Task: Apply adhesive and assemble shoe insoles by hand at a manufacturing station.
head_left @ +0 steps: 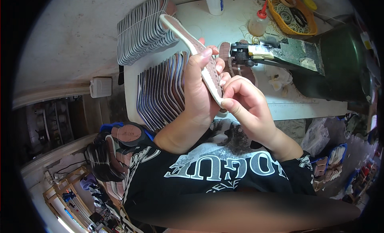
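A shoe sole (186, 35) with a pinkish-brown face and a white rim is held up at a slant above the worktable. My left hand (194, 87) wraps its middle, thumb on one side and fingertips on the other. At the sole's lower end, my right hand (252, 107) pinches the rim between thumb and bent fingers. Just beyond the hands, another brown sole (225, 51) lies beside the black metal head (242, 55) of a green machine (300, 55). Left of my hands stand a near row of blue-edged soles (160, 93) and a tied stack of grey-edged soles (142, 33).
At the back are a white bottle (215, 3), a red-capped squeeze bottle (258, 24) and a yellow basket (291, 28) of cords. A ruler strip (308, 105) runs along the near table edge. Bundled dark soles (105, 157) sit low on the left, near a white jug (101, 87).
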Demonstrator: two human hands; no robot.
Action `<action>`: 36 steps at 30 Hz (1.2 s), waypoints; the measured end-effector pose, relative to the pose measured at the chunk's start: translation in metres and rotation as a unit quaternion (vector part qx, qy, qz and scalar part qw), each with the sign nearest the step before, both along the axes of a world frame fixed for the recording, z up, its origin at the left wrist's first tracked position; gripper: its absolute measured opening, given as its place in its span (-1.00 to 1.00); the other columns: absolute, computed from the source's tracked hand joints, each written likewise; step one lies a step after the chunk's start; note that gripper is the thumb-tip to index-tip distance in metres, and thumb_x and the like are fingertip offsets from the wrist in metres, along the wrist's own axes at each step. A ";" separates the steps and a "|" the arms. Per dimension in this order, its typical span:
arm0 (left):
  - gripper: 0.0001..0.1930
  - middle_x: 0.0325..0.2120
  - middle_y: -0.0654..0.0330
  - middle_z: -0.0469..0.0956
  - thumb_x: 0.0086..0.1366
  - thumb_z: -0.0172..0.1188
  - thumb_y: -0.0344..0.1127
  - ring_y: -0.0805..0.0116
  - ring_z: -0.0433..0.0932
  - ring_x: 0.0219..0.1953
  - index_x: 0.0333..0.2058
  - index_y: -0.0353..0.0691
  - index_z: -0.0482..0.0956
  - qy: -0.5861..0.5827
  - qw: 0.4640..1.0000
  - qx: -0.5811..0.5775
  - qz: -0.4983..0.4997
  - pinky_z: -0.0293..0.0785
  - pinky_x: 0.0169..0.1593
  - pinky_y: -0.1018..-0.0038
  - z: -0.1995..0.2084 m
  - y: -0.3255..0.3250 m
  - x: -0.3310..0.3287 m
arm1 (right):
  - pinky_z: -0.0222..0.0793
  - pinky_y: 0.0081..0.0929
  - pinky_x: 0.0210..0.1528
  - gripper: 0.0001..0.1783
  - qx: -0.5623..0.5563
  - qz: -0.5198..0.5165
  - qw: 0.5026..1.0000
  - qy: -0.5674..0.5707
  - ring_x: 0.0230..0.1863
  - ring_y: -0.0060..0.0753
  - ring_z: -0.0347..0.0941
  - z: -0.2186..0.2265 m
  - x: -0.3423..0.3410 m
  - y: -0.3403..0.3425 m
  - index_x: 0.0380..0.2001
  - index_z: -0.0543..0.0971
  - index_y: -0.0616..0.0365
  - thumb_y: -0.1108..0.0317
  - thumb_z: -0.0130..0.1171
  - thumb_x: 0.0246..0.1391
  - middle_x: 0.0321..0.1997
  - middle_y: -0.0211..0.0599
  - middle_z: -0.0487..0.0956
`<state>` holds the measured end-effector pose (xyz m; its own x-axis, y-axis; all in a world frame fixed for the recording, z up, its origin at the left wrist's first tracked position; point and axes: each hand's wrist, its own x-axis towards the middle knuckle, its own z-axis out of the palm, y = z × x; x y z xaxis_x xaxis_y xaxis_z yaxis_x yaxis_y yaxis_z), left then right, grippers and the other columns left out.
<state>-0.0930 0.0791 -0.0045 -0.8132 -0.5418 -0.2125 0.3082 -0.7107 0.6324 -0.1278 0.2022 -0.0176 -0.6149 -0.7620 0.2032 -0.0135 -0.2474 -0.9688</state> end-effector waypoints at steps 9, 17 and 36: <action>-0.49 -0.21 0.19 0.29 0.21 0.04 -0.15 0.40 0.32 -0.29 0.07 -0.26 0.19 0.119 0.971 -0.123 0.166 0.35 -0.24 0.37 -0.014 -0.001 -0.006 | 0.22 -0.69 -0.20 -0.71 0.003 0.039 0.967 -0.251 -0.27 -0.74 0.23 -0.007 0.001 0.003 -0.17 0.35 0.20 0.26 0.13 0.17 -0.26 -0.51 0.34; -0.02 0.12 0.07 0.18 0.05 0.28 0.15 0.15 0.28 0.18 0.24 -0.21 -0.10 0.246 0.590 -0.710 0.295 0.09 0.35 0.24 -0.061 -0.036 0.000 | 0.24 -0.70 -0.22 -0.63 -0.027 0.031 0.948 -0.315 -0.29 -0.71 0.30 0.006 -0.001 0.003 -0.03 0.37 0.22 0.20 0.07 0.22 -0.22 -0.45 0.45; -0.32 -0.26 0.18 0.45 0.12 0.22 0.21 0.48 0.43 -0.22 -0.08 -0.32 0.35 0.038 0.869 -0.384 -0.310 0.34 -0.14 0.54 0.008 -0.045 0.048 | 0.39 -0.63 -0.43 -0.76 0.045 0.088 0.983 0.156 -0.54 -0.60 0.47 0.045 -0.030 0.018 -0.26 0.57 0.29 0.43 0.27 -0.04 -0.50 -0.34 0.56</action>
